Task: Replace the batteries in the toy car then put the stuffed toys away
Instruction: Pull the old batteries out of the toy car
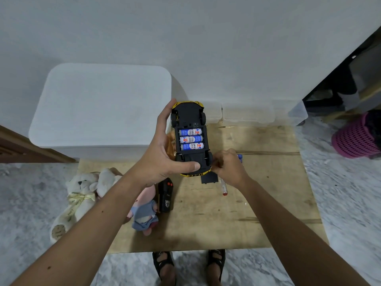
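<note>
My left hand [162,149] holds the yellow toy car [190,118] upside down above the wooden board. Its open battery bay shows three blue and white batteries [191,139] lying side by side. My right hand [228,167] hovers low by the car's rear corner with the fingers curled; what it holds I cannot tell. A blue battery [239,157] peeks out just beyond that hand. The black battery cover [209,178] lies on the board below the car. A white teddy bear [76,197] and a pink stuffed toy in blue clothes [145,213] lie at the left.
A black remote control [165,195] and a screwdriver with a clear, red-tipped handle [223,187] lie on the wooden board [257,203]. A large white lidded box [103,108] stands at back left. Clear plastic boxes [249,114] line the wall. A pink basket [354,139] sits at right.
</note>
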A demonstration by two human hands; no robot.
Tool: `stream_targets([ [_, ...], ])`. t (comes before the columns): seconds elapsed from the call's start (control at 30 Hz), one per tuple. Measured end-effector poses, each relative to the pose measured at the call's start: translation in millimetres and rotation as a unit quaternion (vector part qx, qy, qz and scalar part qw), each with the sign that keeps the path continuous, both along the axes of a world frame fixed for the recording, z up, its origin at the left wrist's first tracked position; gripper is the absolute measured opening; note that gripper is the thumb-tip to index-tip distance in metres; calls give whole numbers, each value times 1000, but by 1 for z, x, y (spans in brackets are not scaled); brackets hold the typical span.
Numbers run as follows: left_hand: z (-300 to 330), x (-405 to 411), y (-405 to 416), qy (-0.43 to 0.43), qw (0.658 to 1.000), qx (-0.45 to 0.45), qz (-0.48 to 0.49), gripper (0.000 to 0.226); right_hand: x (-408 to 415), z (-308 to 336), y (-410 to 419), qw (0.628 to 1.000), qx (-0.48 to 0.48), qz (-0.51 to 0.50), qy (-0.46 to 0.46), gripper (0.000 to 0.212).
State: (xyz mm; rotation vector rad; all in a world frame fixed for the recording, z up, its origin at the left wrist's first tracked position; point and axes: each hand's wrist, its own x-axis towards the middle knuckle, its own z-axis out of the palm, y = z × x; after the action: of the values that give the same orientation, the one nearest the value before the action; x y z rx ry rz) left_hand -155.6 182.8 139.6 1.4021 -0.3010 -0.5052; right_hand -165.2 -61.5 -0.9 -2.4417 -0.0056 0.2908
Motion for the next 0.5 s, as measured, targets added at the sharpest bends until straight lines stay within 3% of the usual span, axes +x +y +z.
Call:
stream_targets([
  [0.13,2,-2,-1,3,1000,3,0,135,-1,1,0,1000,17,-10,-7,16],
  [0.27,7,-5,0,4,1000,3,1,135,-2,11,2,997,65,-17,-43,35],
  [0.37,14,-7,2,7,1000,4,6,135,-3,37,0,994,80,-21,-77,19],
  [0.5,30,-9,5,5,1000,5,12,135,-2,86,-12,984,105,-28,-140,23],
])
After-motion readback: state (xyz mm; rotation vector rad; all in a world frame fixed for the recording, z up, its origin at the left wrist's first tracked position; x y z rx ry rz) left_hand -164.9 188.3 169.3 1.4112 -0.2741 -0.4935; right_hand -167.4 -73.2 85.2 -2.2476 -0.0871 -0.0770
